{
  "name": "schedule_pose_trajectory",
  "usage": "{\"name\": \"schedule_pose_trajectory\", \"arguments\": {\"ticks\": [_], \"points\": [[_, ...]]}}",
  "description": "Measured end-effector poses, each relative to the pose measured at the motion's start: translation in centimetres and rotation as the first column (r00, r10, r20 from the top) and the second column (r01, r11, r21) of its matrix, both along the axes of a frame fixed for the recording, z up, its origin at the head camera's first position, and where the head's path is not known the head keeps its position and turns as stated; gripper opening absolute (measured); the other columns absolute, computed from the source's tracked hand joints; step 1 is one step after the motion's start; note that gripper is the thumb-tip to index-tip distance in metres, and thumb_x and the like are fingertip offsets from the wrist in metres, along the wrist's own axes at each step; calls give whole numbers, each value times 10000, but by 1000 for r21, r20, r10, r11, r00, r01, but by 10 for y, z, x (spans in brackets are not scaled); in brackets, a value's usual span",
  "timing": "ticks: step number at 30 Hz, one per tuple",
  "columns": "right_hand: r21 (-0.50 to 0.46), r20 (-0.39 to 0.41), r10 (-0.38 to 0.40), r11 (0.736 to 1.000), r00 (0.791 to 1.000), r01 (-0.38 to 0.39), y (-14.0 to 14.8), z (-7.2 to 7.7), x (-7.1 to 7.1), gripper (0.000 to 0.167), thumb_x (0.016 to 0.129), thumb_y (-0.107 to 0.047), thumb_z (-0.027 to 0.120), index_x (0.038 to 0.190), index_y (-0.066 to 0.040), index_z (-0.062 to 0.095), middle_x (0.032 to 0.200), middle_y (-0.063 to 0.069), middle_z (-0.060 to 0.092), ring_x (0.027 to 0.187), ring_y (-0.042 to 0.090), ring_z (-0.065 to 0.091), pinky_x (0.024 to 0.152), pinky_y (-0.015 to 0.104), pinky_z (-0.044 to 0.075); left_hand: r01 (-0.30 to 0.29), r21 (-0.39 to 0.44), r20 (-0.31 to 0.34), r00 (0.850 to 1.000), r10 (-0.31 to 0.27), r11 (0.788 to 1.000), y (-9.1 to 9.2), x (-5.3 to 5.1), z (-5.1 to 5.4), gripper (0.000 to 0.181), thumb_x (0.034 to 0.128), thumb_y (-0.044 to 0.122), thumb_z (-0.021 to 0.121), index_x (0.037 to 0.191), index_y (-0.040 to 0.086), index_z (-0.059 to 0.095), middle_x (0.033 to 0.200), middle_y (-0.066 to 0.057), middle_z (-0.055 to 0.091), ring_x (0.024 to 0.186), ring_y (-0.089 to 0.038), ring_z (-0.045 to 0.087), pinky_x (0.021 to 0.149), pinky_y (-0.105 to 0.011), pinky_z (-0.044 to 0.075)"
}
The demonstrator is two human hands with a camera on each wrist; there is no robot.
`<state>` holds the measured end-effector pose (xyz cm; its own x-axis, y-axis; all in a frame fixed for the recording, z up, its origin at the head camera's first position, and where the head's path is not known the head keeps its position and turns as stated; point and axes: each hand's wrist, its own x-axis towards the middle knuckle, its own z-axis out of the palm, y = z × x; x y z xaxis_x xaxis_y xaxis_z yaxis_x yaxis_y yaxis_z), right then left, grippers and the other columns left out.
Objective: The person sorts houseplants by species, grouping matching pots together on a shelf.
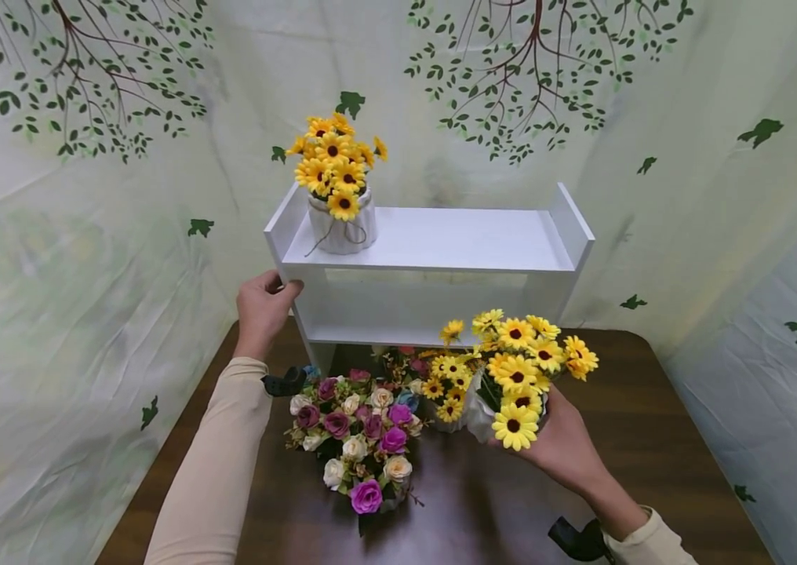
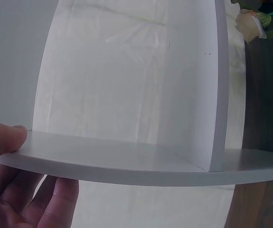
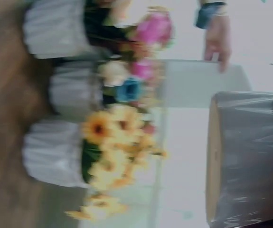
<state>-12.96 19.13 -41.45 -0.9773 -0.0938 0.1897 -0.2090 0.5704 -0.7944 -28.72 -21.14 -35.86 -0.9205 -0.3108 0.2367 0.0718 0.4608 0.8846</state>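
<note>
A white two-tier shelf (image 1: 469,235) stands on the dark wooden table. My left hand (image 1: 267,306) grips the edge of its left side panel; in the left wrist view the thumb lies inside the panel and the fingers outside. In my right hand (image 1: 568,439) is a pot of yellow sunflowers (image 1: 517,377), raised in front of the shelf's right half. The right wrist view, blurred, shows the underside of this grey-wrapped pot (image 3: 245,161). Another sunflower pot (image 1: 342,220) with a twine bow sits at the left end of the top shelf.
In front of the shelf, pots of purple and cream roses (image 1: 356,439) crowd together on the table (image 1: 483,510). Beside them stands one more yellow sunflower pot (image 1: 448,384). A leaf-printed cloth (image 1: 384,47) hangs behind and around the table.
</note>
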Motion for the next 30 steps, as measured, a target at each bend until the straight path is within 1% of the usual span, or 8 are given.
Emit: {"name": "schedule_pose_trajectory", "arguments": {"ticks": [5,8,10,13,17,23,26,30], "points": [[48,-43,4,999,999,-2,7,34,-1,901,707,-324,889,1433,-81,413,1327,117,620,1134,202,645,854,283,547,3,2,4,1000,-3,1000,0,0,0,361,892,246,653,1192,55,712,1201,-170,716,1078,-282,670,689,-128,470],[60,-74,7,998,997,-2,10,51,-5,882,707,-300,891,1429,-91,429,1316,90,627,1095,32,611,861,236,530,4,2,4,1000,-4,1000,0,0,1,363,893,246,651,1195,53,708,1206,-171,714,1083,-283,670,760,-214,516],[59,-81,3,998,997,1,12,62,-8,888,706,-290,892,1438,-99,425,1324,82,623,1094,0,588,866,195,512,4,-1,3,1000,-4,1000,0,-1,1,362,894,241,649,1195,47,706,1208,-175,712,1087,-289,671,818,-303,545],[42,-51,-7,999,999,9,15,79,-11,916,710,-296,889,1461,-108,401,1357,99,601,1154,110,598,868,177,495,8,-8,1,1000,-8,1000,0,-2,-1,357,898,229,646,1191,33,703,1214,-181,708,1099,-301,671,892,-419,556],[52,-12,-22,998,1000,22,16,101,-16,930,718,-325,879,1478,-123,384,1377,117,583,1212,273,582,903,285,492,11,-8,-2,1000,-11,1000,-1,-1,-1,348,899,214,649,1186,25,702,1216,-187,705,1109,-313,670,927,-472,550],[55,-51,8,998,999,-5,16,129,-26,892,727,-302,874,1476,-187,404,1367,48,581,1197,203,553,943,346,461,9,-12,-1,1000,-9,1000,-1,-2,-1,355,895,219,652,1192,31,701,1214,-189,706,1107,-313,669,924,-468,551],[57,-64,-4,998,998,8,15,142,-32,877,723,-293,875,1460,-160,419,1342,65,594,1180,190,542,944,319,441,10,-9,9,1000,-10,1000,-1,-2,-1,369,897,232,647,1205,35,696,1225,-187,702,1117,-314,663,932,-469,548],[45,-82,1,999,997,3,12,157,-45,892,719,-286,878,1465,-136,413,1363,96,586,1220,232,542,1003,391,427,9,-17,12,1000,-9,1000,-1,-3,-2,363,897,233,642,1197,38,699,1225,-183,703,1121,-311,665,924,-462,552]]}}
